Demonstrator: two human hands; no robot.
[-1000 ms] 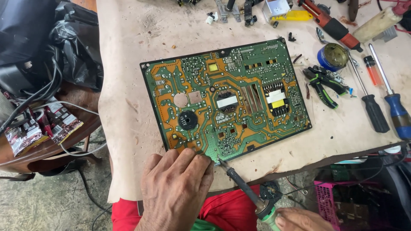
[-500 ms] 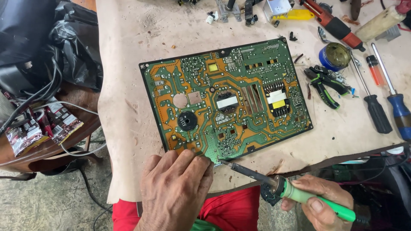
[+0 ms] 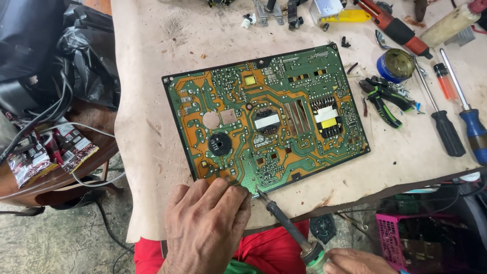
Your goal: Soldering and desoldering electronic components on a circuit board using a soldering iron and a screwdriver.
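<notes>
A big green and orange circuit board [image 3: 266, 119] lies flat on a pale table [image 3: 152, 61]. The left hand [image 3: 205, 226] rests on the board's near edge. The right hand [image 3: 352, 261] holds a soldering iron [image 3: 284, 223], and its tip touches the board's near edge just beside the left hand. Pliers [image 3: 385, 99], screwdrivers [image 3: 459, 119] and a small round tin [image 3: 395, 65] lie to the right.

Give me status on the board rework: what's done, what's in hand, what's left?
Done: the circuit board lies solder side up on the table. In hand: left hand presses on the board's near edge; right hand grips the soldering iron, tip at that same edge. Left: cannot tell which joints are finished. The pliers and screwdrivers lie aside.
</notes>
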